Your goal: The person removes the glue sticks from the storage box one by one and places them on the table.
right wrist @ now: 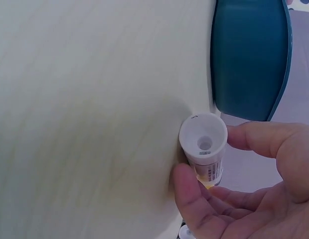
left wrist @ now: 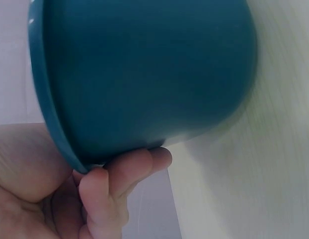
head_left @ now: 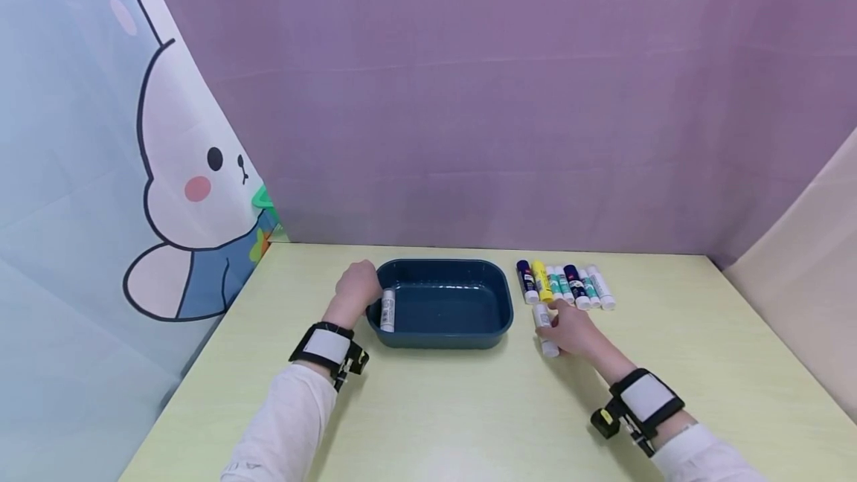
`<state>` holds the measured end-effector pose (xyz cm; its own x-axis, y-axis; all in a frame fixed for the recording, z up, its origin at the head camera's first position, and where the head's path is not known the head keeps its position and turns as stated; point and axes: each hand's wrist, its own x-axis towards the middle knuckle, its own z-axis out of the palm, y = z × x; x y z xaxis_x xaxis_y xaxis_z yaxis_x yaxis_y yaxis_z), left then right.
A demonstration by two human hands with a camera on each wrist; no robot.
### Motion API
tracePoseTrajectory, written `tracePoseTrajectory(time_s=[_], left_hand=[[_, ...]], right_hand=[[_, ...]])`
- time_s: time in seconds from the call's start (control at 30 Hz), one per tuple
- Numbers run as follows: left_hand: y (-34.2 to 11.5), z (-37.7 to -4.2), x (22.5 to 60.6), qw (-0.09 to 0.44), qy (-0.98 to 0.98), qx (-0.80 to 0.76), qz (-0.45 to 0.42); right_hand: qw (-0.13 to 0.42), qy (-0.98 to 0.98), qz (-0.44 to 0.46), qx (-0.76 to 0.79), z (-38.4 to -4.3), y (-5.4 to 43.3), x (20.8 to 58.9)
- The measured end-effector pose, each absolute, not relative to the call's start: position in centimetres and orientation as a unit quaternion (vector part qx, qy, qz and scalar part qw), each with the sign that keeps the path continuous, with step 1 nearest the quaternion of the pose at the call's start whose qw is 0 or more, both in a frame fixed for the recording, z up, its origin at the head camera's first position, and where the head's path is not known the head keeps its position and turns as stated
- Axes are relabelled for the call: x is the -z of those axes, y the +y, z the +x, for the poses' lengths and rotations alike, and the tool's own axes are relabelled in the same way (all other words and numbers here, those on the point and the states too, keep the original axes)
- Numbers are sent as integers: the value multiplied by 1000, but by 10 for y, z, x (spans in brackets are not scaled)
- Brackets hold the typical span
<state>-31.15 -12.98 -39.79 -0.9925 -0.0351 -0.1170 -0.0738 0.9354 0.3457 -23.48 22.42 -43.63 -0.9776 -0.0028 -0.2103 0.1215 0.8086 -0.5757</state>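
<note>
My left hand (head_left: 358, 287) grips the left rim of a dark teal basin (head_left: 442, 337); in the left wrist view its fingers curl against the outer wall. One white glue stick (head_left: 387, 311) lies inside the basin along the left wall. To the right of the basin, my right hand (head_left: 574, 329) pinches another white glue stick (head_left: 545, 329) between thumb and fingers, low at the table. The right wrist view shows that stick's round white end (right wrist: 204, 137) facing the camera. Just behind it lies a row of several glue sticks in dark blue, yellow (head_left: 541, 281), teal and white.
The pale wooden table (head_left: 455, 415) carries everything. A purple curtain (head_left: 469, 95) hangs along its back edge, a cartoon-printed cloth (head_left: 194, 207) on the left, and a light cloth (head_left: 803, 266) on the right.
</note>
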Motion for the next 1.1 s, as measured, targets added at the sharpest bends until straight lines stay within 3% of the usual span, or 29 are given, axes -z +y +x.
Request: tracePoseTrajectory(time_s=[0.37,0.67,1.1], left_hand=[[-129,-310,398,50,982,-181,-26],[-130,-309,397,45,982,-181,-25],[-131,-311,400,44,982,-183,-26]], right_hand=[[121,950,21,288,-231,230,416],[49,964,-34,261,-238,226,360],[8,967,-69,246,-251,190,298]])
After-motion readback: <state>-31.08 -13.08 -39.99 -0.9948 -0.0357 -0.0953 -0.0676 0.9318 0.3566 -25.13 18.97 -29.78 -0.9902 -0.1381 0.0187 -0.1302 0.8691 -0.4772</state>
